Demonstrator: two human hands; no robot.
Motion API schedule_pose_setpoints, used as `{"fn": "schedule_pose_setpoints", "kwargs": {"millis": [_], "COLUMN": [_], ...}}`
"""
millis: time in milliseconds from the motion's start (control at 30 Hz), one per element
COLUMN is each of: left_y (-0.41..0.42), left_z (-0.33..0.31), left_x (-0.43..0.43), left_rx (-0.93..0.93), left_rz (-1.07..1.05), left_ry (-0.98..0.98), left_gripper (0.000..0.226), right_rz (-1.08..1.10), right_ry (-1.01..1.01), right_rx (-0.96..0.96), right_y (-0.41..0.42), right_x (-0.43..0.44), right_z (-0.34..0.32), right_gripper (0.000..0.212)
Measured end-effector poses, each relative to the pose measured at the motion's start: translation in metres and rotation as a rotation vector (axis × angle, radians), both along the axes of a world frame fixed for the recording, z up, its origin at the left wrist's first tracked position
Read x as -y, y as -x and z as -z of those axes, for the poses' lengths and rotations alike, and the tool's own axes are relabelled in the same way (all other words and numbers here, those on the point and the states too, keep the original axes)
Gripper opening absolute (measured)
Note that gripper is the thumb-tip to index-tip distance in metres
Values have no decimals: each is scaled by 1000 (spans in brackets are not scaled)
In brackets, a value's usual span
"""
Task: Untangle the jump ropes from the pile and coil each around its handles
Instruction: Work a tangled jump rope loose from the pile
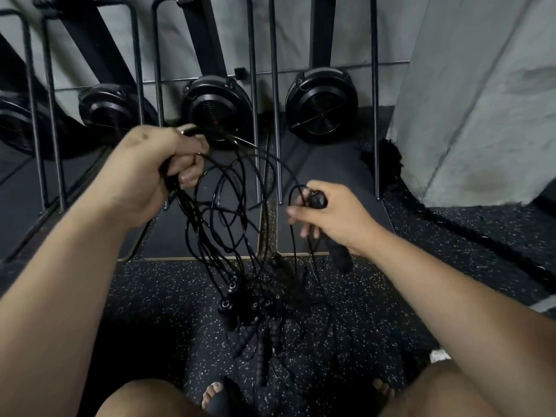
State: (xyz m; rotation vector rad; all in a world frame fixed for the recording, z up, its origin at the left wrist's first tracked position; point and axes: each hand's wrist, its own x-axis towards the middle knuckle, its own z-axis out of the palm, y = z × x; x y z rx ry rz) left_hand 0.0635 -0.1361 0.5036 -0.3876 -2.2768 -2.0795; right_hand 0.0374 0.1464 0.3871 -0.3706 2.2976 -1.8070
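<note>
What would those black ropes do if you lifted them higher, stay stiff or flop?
Probably flop: the ropes droop in loose loops from the left hand. They would likely drag each other along, since the loops cross. The handles on the floor look thicker and may swing.

I see the left hand smeared by motion, and its curled fingers hide how many black cords run through the grip. The right hand covers the middle of 1 handle, so only its 2 ends show. The pile of handles below merges into darkness beyond counting, and the bottom edge cuts off the feet.
</note>
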Motion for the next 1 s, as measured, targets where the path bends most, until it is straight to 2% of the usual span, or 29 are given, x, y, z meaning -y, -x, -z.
{"fn": "schedule_pose_setpoints", "kwargs": {"millis": [100,167,233,333,533,667,867,1000], "left_y": [-1,-1,-1,-8,-20,-15,-14,-15], "left_z": [14,26,37,50,80,112,139,149], "left_x": [4,7,12,8,-10,-14,-33,-45], "left_rx": [-6,-2,3,107,248,187,5,73], "left_rz": [-39,-73,-96,-111,-83,-95,-70,-59], "left_ry": [51,128,287,525,682,840,768,492], "left_gripper": [47,48,49,51,48,54,28,28], "right_rz": [-10,-44,-85,-118,-27,-3,3,31], "right_ry": [85,156,256,402,285,165,61,60], "right_rx": [84,127,112,62,-117,-204,-283,-315], "right_y": [5,9,13,17,18,13,9,12], "right_x": [-21,-36,-46,-56,-38,-12,16,21], "right_z": [-25,-42,-59,-79,-110,-116,-119,-121], "right_gripper": [30,29,24,16,18,16,23,21]}}
